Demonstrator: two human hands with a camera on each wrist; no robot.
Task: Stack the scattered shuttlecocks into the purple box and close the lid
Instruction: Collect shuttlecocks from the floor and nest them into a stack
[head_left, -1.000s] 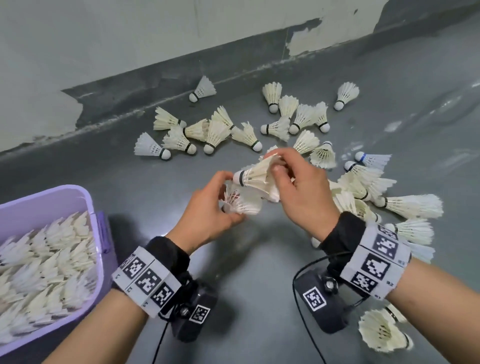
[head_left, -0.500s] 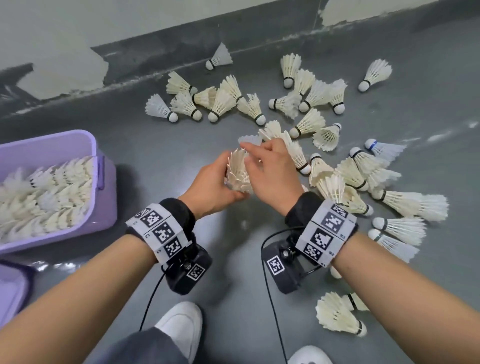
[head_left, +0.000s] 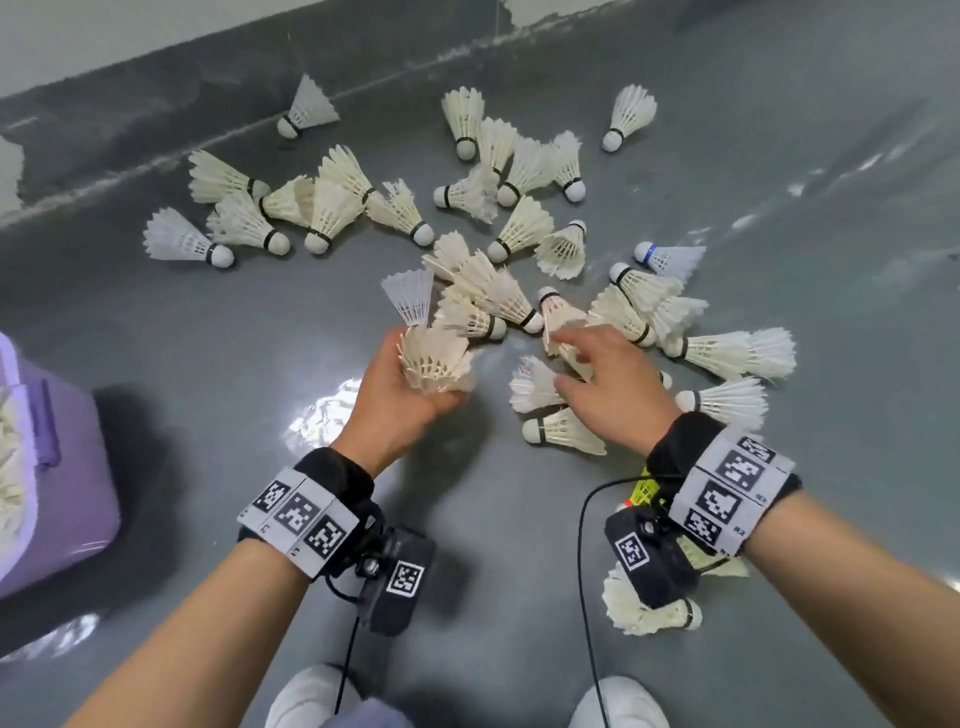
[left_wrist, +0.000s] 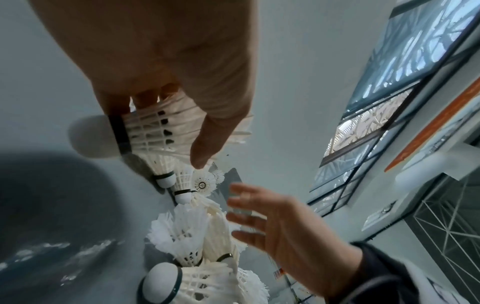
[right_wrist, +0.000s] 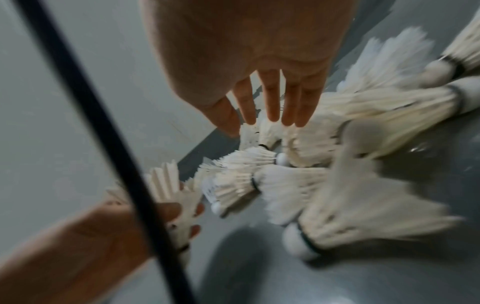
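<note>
Two hands worked over a grey floor (head_left: 779, 156) strewn with white shuttlecocks (head_left: 332, 208); roughly thirty lay loose in the head view, too overlapped in the middle for an exact count. One purple box (head_left: 78, 467) stood at the left edge of that view, well apart from the pile, open on top with feathered shuttlecocks inside it. No lid could be made out in that view.

The left hand (head_left: 400, 395) was curled round a short nested stack of shuttlecocks (head_left: 434, 358), feather skirts pointing up and away from the wrist. In the left wrist view the thumb and fingers wrapped the skirts of the stack (left_wrist: 155, 131) and a cork tip with a black band stuck out to one side. How many were nested there could not be told. The stack sat just left of the heap's near edge, above the floor.

The right hand (head_left: 608, 384) reached palm-down over the heap, fingers straight and slightly spread, gripping nothing. Its fingertips (right_wrist: 270, 115) lay at the feathers of a shuttlecock in the heap; whether they touched could not be told from the blurred right wrist view. Each wrist carried one band with black-and-white square markers (head_left: 298, 519) and one black camera unit (head_left: 400, 582), and two white shoes (head_left: 311, 696) showed at the bottom edge.
</note>
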